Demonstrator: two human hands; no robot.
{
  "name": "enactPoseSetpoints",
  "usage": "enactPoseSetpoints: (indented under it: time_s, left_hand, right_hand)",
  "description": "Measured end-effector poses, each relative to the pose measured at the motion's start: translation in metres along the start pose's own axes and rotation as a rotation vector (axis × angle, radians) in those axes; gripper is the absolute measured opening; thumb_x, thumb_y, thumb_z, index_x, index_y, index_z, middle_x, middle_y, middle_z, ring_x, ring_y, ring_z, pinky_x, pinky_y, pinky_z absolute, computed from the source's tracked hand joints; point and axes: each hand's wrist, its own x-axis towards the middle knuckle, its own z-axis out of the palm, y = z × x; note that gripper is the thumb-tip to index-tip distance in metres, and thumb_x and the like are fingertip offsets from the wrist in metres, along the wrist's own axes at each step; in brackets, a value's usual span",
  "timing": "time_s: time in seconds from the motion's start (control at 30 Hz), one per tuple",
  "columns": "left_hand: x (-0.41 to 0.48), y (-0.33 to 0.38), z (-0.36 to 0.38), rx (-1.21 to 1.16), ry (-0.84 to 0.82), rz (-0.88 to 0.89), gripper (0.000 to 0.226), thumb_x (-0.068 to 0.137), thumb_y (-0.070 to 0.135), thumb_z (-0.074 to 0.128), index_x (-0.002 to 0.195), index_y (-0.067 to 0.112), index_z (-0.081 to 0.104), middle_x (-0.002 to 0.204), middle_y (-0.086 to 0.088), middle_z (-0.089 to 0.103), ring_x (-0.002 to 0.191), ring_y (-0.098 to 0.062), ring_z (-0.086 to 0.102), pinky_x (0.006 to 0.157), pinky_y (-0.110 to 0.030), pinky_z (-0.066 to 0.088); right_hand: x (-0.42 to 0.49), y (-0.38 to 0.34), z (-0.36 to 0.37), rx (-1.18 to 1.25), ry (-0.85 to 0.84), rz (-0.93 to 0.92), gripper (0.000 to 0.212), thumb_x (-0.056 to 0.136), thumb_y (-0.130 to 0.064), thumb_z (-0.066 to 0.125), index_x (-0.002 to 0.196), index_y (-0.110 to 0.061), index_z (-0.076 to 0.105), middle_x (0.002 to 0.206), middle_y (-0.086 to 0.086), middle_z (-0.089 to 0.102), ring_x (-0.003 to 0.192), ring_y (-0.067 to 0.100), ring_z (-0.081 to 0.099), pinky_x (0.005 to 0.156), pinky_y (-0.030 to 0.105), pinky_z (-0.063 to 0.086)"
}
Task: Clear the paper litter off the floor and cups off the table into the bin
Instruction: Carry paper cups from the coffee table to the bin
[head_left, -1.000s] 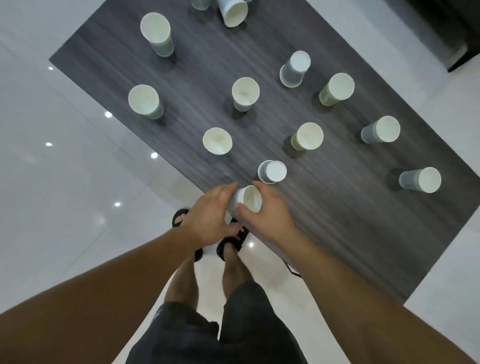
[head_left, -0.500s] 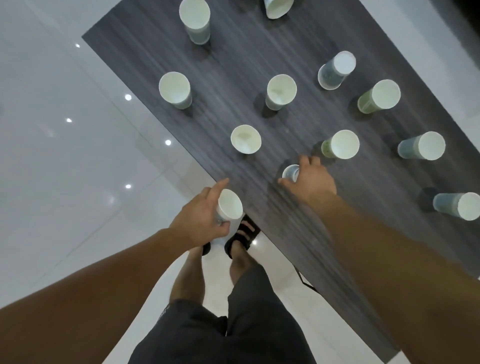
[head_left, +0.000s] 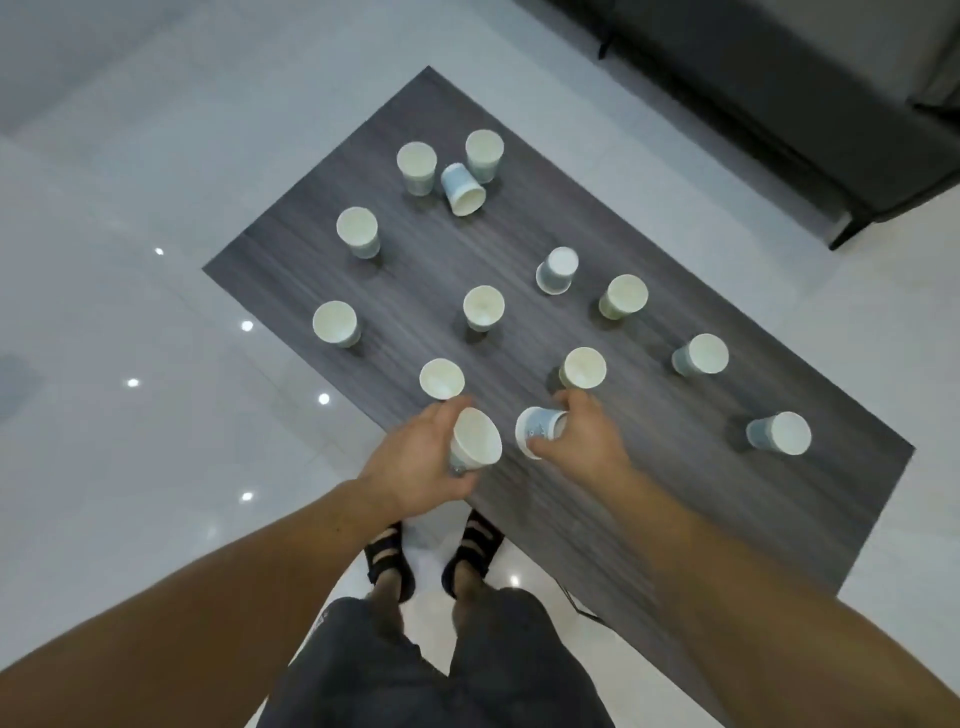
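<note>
My left hand (head_left: 415, 460) holds one cup (head_left: 475, 441), mouth up; right hand (head_left: 589, 441) has its fingers (head_left: 571, 402) curled round a second cup (head_left: 543, 428) just beside it, above the counter (head_left: 675, 493) edge. Second cup's axis lies sideways, mouth toward the left one — nesting looks next.

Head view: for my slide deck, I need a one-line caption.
Left hand grips one paper cup, right hand a second cup, at the dark table; twelve more cups on it.
</note>
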Motion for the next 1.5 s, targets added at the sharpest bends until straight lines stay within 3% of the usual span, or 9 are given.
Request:
enactPoseSetpoints:
  time_s: [0.33,0.5,0.67,0.73,0.83,0.93,1.03,1.17,1.5]
  left_hand:
    - [0.004,0.089,-0.046,0.185,-0.136,0.303,0.075,0.067,0.035,0.073,0.132,0.030,0.036,0.123,0.003,0.054,0.111,-0.020,0.054,0.089,-0.031,0.045]
    - [-0.007,0.103,-0.066,0.275,-0.168,0.468,0.080,0.070,0.036,0.072,0.139,0.031,0.032,0.133,0.006,0.049,0.121,-0.016,0.049,0.088,-0.024,0.038]
    - [-0.028,0.114,-0.070,0.349,-0.291,0.627,0.076,0.071,0.033,0.071,0.137,0.029,0.033,0.131,0.002,0.051,0.116,-0.022,0.052,0.095,-0.036,0.044]
    - [-0.040,0.122,-0.059,0.399,-0.361,0.695,0.075,0.070,0.032,0.071,0.135,0.028,0.033,0.129,0.002,0.051,0.115,-0.023,0.053,0.094,-0.035,0.045]
    - [-0.066,0.142,-0.030,0.472,-0.465,0.788,0.079,0.070,0.036,0.072,0.137,0.030,0.031,0.131,0.004,0.049,0.115,-0.019,0.051,0.088,-0.025,0.040]
    - [-0.103,0.172,0.008,0.490,-0.558,0.909,0.087,0.072,0.042,0.072,0.145,0.029,0.025,0.139,0.002,0.045,0.123,-0.019,0.048,0.099,-0.027,0.039]
    - [-0.152,0.204,0.048,0.477,-0.628,1.055,0.088,0.074,0.045,0.072,0.146,0.025,0.026,0.140,0.001,0.045,0.125,-0.020,0.048,0.100,-0.030,0.039]
    - [-0.234,0.249,0.114,0.456,-0.697,1.250,0.085,0.073,0.045,0.074,0.144,0.026,0.031,0.137,0.002,0.047,0.126,-0.018,0.046,0.099,-0.027,0.038]
    - [-0.498,0.304,0.298,0.390,-0.922,1.478,0.090,0.068,0.044,0.080,0.142,0.029,0.031,0.135,0.000,0.046,0.120,-0.021,0.048,0.097,-0.036,0.045]
  right_hand:
    - [-0.100,-0.012,-0.088,0.019,0.292,-0.028,0.063,0.073,-0.035,0.075,0.131,-0.025,0.053,0.124,0.003,0.052,0.117,0.024,0.047,0.088,0.025,0.034]
    - [-0.160,-0.009,-0.081,0.282,0.411,0.099,0.081,0.074,-0.030,0.076,0.142,-0.021,0.033,0.136,-0.001,0.039,0.111,0.014,0.045,0.088,0.025,0.036]
    - [-0.228,-0.004,-0.044,0.333,0.624,0.268,0.053,0.068,-0.036,0.078,0.108,-0.023,0.045,0.104,-0.005,0.056,0.089,0.017,0.055,0.069,0.028,0.040]
    - [-0.262,0.008,-0.024,0.384,0.692,0.320,0.049,0.068,-0.038,0.079,0.108,-0.025,0.053,0.103,-0.007,0.058,0.095,0.017,0.058,0.072,0.028,0.043]
    - [-0.319,0.034,0.009,0.413,0.803,0.433,0.068,0.073,-0.047,0.074,0.135,-0.031,0.050,0.120,-0.001,0.056,0.114,0.022,0.052,0.092,0.032,0.043]
    - [-0.381,0.062,0.043,0.545,0.896,0.526,0.079,0.078,-0.049,0.071,0.147,-0.040,0.034,0.122,-0.003,0.044,0.115,0.020,0.049,0.094,0.028,0.037]
    - [-0.446,0.090,0.079,0.754,1.023,0.630,0.094,0.071,-0.042,0.079,0.148,-0.031,0.027,0.124,-0.009,0.042,0.110,0.013,0.049,0.092,0.025,0.038]
    - [-0.540,0.125,0.129,0.734,1.106,0.828,0.075,0.071,-0.048,0.079,0.131,-0.026,0.039,0.114,-0.007,0.056,0.096,0.016,0.055,0.078,0.027,0.043]
    - [-0.780,0.197,0.261,0.790,1.282,1.109,0.092,0.077,-0.061,0.069,0.150,-0.024,0.026,0.140,0.004,0.044,0.119,0.025,0.052,0.095,0.033,0.043]
